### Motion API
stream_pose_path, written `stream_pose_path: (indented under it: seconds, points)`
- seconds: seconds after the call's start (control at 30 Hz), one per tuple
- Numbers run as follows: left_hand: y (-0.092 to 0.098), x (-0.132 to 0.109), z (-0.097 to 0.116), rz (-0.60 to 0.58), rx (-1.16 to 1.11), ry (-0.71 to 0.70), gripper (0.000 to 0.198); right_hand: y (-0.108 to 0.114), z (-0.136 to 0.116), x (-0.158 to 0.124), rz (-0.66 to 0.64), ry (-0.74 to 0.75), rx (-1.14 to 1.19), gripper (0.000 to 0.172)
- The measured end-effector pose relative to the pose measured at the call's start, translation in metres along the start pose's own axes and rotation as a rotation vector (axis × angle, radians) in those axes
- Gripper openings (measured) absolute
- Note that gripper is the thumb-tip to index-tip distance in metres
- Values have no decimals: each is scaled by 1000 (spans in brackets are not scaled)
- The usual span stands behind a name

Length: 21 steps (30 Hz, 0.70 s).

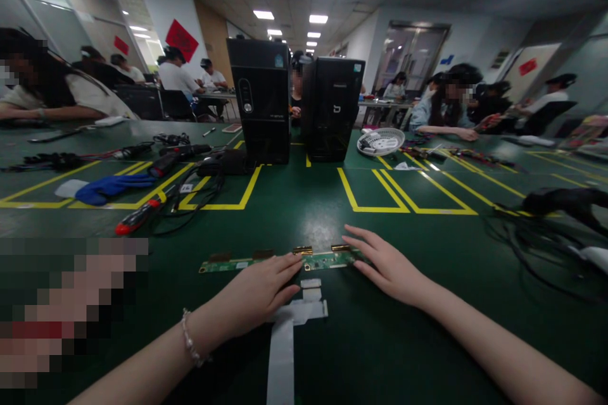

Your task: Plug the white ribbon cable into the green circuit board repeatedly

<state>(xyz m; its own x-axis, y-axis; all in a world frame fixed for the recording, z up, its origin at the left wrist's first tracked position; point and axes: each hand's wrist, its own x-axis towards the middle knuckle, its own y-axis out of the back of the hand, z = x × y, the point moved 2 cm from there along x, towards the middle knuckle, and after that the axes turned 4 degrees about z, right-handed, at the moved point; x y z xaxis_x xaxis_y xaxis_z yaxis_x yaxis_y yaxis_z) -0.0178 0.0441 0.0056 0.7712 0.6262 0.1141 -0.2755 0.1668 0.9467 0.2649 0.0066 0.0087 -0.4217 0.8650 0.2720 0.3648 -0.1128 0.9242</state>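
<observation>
A long, narrow green circuit board (pixel 327 259) with copper-coloured tabs along its far edge lies across the green table. My left hand (pixel 256 288), with a beaded bracelet at the wrist, rests flat over the board's middle, fingers stretched out. At the board's right end is my right hand (pixel 387 266), its fingers spread and their tips at or very near the edge. Both are open; no grip on the board shows. A white flat ribbon cable (pixel 282 354) lies nearer me, partly under my left hand, with connector ends just below the board.
Two black computer towers (pixel 259 101) stand ahead. A red-handled screwdriver (pixel 137 215), a blue glove (pixel 114 188) and black cables lie left. Right of the towers sits a white basket (pixel 380 141); black cables (pixel 527 253) lie far right. Several people sit at tables around. A patch at left is pixelated.
</observation>
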Motion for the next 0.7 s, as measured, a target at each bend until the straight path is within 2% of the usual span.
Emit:
stream_pose_path:
  seconds: [0.13,0.23,0.43,0.7]
  points:
    - [6,-2,-6,-40,-18,11,46,7,19,-2,-101,-15,72,46]
    - [9,-2,-11,-53,-16,43,46,7,24,-2,-146,1,96,45]
    - [7,-1,-14,15,109,35,43,1,15,-3,-158,56,99,43]
    - [6,-1,-2,80,173,37,39,-7,9,-6,-181,108,64,46]
